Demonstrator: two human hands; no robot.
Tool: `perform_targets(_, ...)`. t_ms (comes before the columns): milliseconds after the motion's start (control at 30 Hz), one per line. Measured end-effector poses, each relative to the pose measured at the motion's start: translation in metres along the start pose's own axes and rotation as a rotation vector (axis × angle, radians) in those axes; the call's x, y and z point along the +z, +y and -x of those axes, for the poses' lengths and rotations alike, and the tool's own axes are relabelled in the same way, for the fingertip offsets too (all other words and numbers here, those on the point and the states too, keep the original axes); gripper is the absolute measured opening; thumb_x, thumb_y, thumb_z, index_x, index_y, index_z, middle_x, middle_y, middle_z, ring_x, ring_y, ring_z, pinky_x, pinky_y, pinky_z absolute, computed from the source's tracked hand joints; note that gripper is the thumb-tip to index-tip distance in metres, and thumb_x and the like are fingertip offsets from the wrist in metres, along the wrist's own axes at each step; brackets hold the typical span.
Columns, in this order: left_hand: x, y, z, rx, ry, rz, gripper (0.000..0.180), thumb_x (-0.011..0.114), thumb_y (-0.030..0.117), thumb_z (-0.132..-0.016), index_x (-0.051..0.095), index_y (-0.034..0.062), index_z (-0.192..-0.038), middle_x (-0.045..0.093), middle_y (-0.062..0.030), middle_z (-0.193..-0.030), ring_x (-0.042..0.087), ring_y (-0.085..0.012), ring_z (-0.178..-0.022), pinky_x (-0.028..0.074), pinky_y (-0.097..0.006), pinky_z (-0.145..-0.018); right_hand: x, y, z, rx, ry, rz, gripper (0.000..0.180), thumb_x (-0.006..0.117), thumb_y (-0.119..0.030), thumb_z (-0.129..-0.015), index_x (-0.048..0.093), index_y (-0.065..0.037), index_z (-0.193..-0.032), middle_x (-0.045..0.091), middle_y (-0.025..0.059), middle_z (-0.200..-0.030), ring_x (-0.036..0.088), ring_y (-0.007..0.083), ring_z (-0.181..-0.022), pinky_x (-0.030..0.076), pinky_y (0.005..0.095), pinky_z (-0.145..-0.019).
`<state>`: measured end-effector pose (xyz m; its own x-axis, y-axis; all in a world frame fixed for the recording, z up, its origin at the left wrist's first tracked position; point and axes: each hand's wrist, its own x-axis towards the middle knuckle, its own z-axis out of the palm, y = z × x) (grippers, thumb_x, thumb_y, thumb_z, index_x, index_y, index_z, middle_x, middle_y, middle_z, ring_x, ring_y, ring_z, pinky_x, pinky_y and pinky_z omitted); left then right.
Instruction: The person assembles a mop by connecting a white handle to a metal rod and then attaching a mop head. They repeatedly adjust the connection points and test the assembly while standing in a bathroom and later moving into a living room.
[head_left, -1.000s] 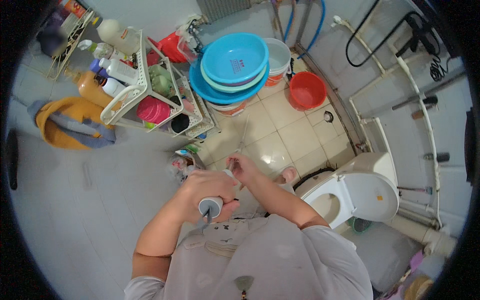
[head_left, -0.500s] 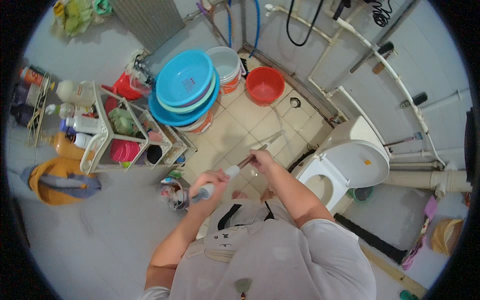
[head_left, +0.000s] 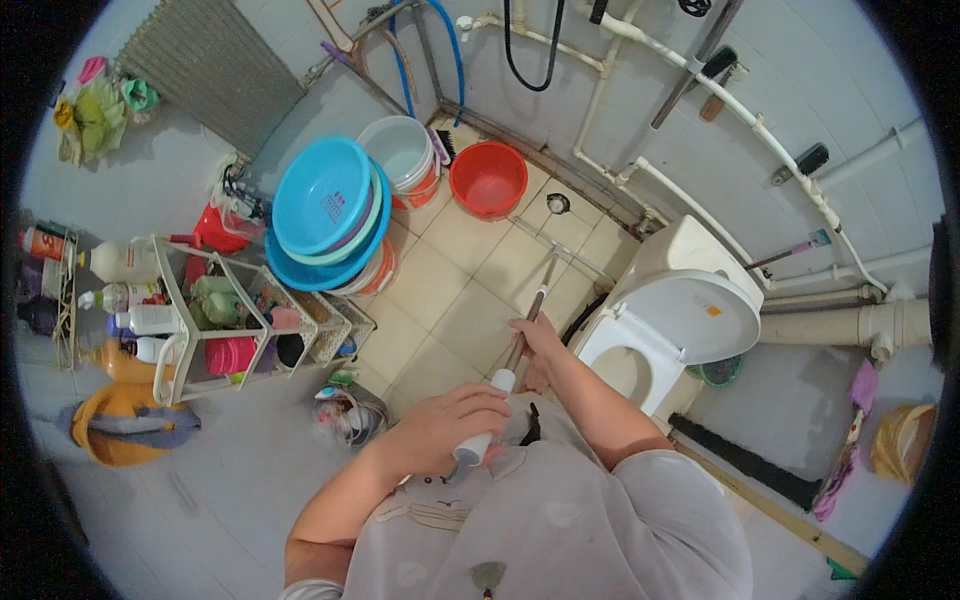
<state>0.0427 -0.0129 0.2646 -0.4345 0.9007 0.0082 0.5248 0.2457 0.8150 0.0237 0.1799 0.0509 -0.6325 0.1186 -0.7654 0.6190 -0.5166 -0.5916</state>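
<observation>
A floor squeegee [head_left: 530, 308] with a long metal pole slants down from my body to the tiles. My left hand [head_left: 452, 428] wraps round its white and grey grip [head_left: 483, 440] near my belly. Lower on the pole, my right hand [head_left: 540, 345] is closed round the metal. The thin wide head [head_left: 568, 252] lies on the floor between the drain [head_left: 558, 203] and the toilet [head_left: 640, 350]. The toilet lid is raised, and the seat is down.
A red basin [head_left: 488, 180] stands by the far wall, beside a white bucket [head_left: 398, 150]. Blue basins [head_left: 325, 195] are stacked on another bucket. To the left is a white shelf rack [head_left: 170, 330] with bottles. A filled plastic bag [head_left: 350, 415] sits below it. Pipes [head_left: 690, 210] run along the right wall.
The grip end and my left hand have swung right, in toward my belly. The squeegee's pole stands steeper, and its head shows more plainly across the tiles. My view has shifted slightly.
</observation>
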Motion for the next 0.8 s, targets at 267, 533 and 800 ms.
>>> perform_targets(267, 0.025, 0.000, -0.079, 0.055, 0.160, -0.038, 0.035, 0.068, 0.001, -0.064, 0.057, 0.0097, -0.096, 0.060, -0.0067, -0.104, 0.057, -0.0270, -0.104, 0.051, -0.035, -0.080, -0.055, -0.011, -0.059, 0.047, -0.066, -0.199, 0.009, 0.049, 0.001, -0.079, 0.042, 0.002, -0.084, 0.050, 0.0095, -0.064, 0.048, 0.0138, -0.050, 0.042, 0.0256, -0.043)
perform_targets(533, 0.033, -0.004, -0.125, 0.039, 0.309, -0.044, 0.032, 0.067, 0.002, -0.070, 0.049, 0.0062, -0.096, 0.061, -0.0126, -0.102, 0.060, -0.0294, -0.098, 0.049, -0.035, -0.082, -0.065, -0.064, -0.073, 0.053, -0.060, -0.432, 0.007, 0.050, 0.001, -0.077, 0.047, -0.003, -0.072, 0.049, 0.0073, -0.060, 0.048, 0.0165, -0.048, 0.043, 0.0255, -0.046)
perform_targets(800, -0.014, 0.026, -0.131, 0.331, 0.606, 0.515, 0.026, 0.061, 0.003, -0.076, 0.040, 0.0069, -0.090, 0.051, -0.0073, -0.079, 0.053, -0.0215, -0.075, 0.045, -0.041, -0.076, 0.007, -0.089, -0.015, 0.021, -0.303, -0.795, 0.008, 0.051, -0.005, -0.080, 0.047, -0.006, -0.073, 0.051, 0.0062, -0.067, 0.051, 0.0178, -0.068, 0.043, 0.0282, -0.066)
